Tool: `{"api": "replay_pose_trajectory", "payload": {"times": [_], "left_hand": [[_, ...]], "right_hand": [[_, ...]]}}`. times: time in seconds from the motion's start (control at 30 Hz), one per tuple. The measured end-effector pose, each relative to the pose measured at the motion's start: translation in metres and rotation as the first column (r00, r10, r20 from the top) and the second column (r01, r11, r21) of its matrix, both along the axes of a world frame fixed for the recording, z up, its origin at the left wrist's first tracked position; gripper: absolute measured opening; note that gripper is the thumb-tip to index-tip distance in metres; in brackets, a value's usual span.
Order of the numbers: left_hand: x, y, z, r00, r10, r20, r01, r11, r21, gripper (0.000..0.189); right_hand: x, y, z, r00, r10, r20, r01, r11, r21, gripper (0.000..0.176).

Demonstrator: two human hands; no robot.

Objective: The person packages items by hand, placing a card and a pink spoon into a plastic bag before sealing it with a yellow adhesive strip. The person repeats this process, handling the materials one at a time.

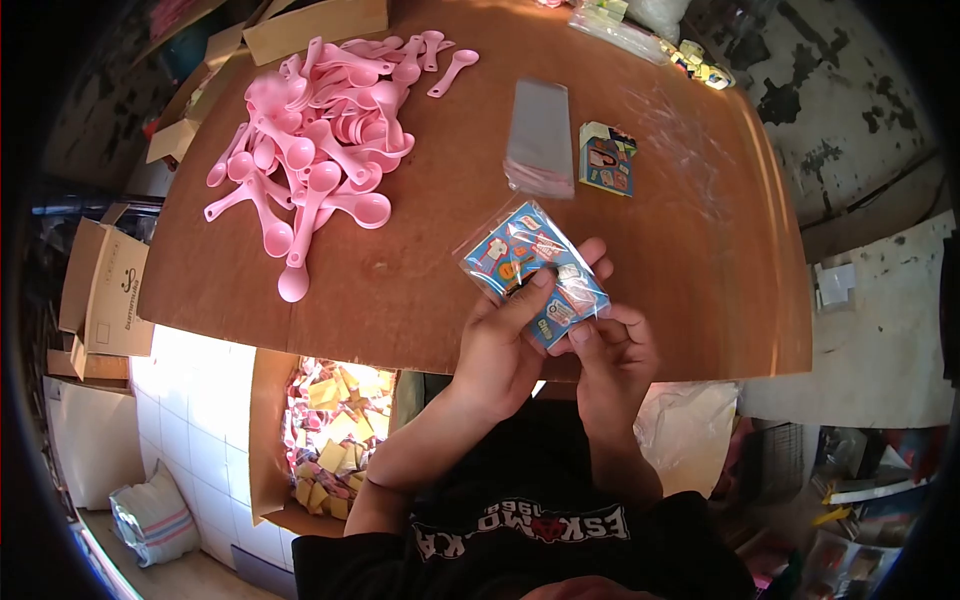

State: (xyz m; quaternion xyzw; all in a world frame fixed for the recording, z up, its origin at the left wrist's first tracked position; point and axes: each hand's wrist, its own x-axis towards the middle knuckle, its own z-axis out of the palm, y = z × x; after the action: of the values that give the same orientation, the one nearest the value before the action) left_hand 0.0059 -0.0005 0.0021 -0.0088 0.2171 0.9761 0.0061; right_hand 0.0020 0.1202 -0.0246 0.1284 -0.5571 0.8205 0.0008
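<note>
Over the near edge of the wooden table, my left hand [508,345] is closed on a blue printed card [540,268] in a clear plastic bag, its thumb lying across the front. My right hand [612,350] pinches the lower right corner of the same bagged card. Beyond them lies a stack of clear plastic bags [540,135], and just right of it a small stack of blue printed cards [607,160]. A large heap of pink plastic spoons [340,130] covers the table's left part.
The brown table [420,290] has a curved near edge. Below it at the left, an open carton [268,430] holds many small packets. Another carton [118,290] stands farther left. Plastic-wrapped items [620,30] lie at the far edge.
</note>
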Motion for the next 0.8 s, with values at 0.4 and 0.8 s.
{"api": "replay_pose_trajectory", "payload": {"times": [0.4,0.8], "left_hand": [[0.007,0.013,-0.008,0.998,-0.057,-0.031,0.053,0.991,-0.122,0.049],[0.015,0.003,-0.014,0.996,0.059,-0.073,-0.074,0.972,-0.222,0.053]], "right_hand": [[-0.005,-0.002,-0.005,0.994,-0.1,-0.047,0.104,0.99,0.096,0.018],[-0.01,0.01,0.003,0.996,0.068,0.058,-0.067,0.998,-0.018,0.023]]}}
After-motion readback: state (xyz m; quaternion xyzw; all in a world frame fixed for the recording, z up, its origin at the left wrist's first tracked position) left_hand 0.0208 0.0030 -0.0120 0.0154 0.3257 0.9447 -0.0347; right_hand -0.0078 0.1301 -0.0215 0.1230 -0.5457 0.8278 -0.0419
